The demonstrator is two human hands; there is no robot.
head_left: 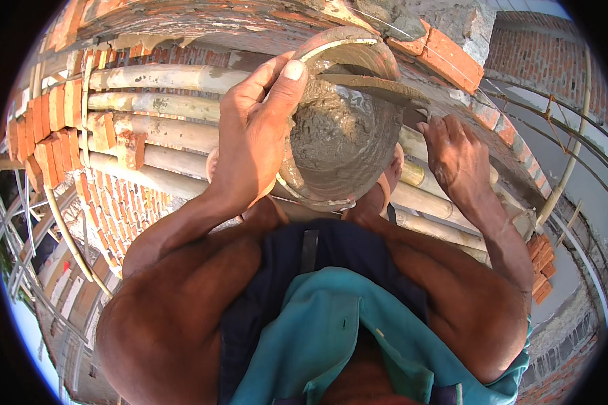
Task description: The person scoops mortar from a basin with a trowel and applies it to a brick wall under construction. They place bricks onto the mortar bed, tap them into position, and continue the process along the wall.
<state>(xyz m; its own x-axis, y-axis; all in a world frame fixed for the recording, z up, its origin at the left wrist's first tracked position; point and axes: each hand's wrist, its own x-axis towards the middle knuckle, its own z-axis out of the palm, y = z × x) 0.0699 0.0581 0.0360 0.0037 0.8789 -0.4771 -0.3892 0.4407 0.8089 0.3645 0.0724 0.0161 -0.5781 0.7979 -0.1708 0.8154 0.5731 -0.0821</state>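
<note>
A round bucket [378, 177] caked with grey mud is tilted in front of me, between my knees and the brick wall. Wet mortar [334, 128] fills much of it. My left hand [263, 115] grips the bucket's left rim, thumb over the edge. On the right, my right hand [456, 152] is closed around the handle end of a trowel [378, 88]. The mortar-coated blade lies across the bucket's mouth, toward its far side. The trowel's handle is mostly hidden in my fist.
Bamboo poles [162, 101] form the platform under my feet. Stacked orange bricks [54, 108] stand at the left, two loose ones nearer. Ahead runs a brick wall [236, 27], with bricks [452, 61] along a string line. More bricks [542, 266] lie low on the right, beside a bamboo upright [574, 148].
</note>
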